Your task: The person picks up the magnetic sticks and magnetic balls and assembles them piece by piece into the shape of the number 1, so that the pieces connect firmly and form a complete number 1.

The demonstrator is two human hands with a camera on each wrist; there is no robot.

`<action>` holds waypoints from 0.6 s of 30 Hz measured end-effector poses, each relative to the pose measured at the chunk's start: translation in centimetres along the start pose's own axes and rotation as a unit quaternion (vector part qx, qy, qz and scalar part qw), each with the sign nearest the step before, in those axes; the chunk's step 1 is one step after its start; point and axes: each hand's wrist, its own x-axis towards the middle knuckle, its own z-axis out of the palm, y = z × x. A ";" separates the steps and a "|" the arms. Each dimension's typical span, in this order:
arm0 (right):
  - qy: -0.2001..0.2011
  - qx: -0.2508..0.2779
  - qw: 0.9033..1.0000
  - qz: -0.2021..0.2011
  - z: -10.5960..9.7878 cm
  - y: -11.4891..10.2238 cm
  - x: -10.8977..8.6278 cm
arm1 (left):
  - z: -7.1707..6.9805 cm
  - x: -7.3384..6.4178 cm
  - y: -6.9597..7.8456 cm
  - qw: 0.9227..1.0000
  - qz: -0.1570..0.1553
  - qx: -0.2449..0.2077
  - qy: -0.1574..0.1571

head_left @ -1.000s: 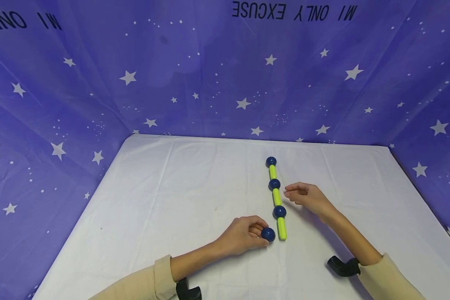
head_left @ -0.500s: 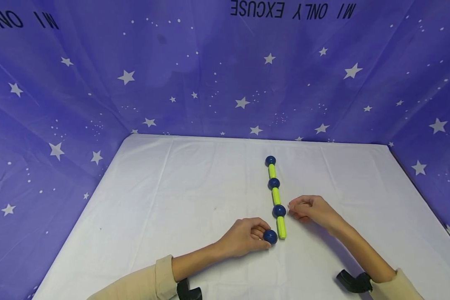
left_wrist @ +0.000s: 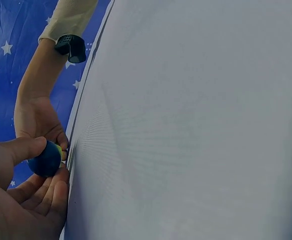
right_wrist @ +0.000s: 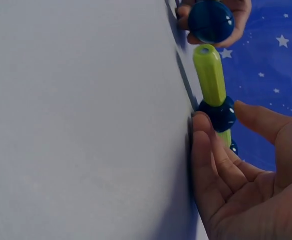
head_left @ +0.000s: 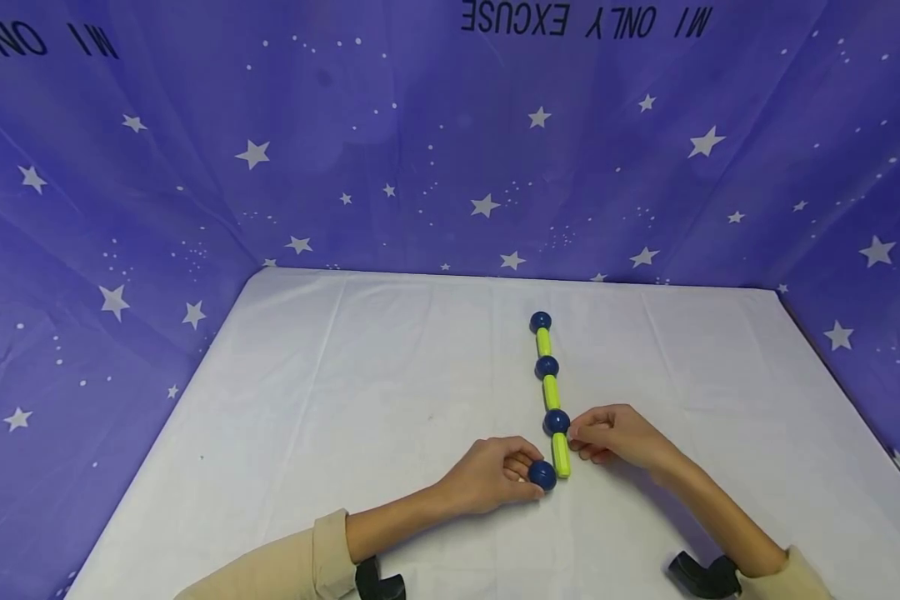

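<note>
A chain of blue balls and yellow-green rods lies on the white table, running away from me. Its nearest rod [head_left: 562, 456] has a free end facing me, with a small round spot showing in the right wrist view. My left hand [head_left: 487, 477] grips a loose blue ball [head_left: 542, 475] between thumb and fingers, just left of that free end. At the chain's nearest ball [right_wrist: 219, 114], my right hand [head_left: 621, 437] has its thumb on one side and fingertips on the other, pinching it from the right. Farther along are the middle ball [head_left: 547, 367] and the far ball [head_left: 541, 322].
A white cloth covers the table [head_left: 390, 358]. Purple sheets with stars [head_left: 483, 206] hang along its back and sides. Black camera mounts [head_left: 703, 575] sit at both wrists, beside the beige sleeves [head_left: 270, 567].
My right hand has come nearer along the chain, from beside the middle rod to the nearest chain ball. My left hand has shifted slightly right and nearer with its ball.
</note>
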 end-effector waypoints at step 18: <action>0.007 -0.063 0.998 0.015 1.7 -0.7 0.1 | 0.3 0.3 -0.1 1.000 0.004 0.013 -0.010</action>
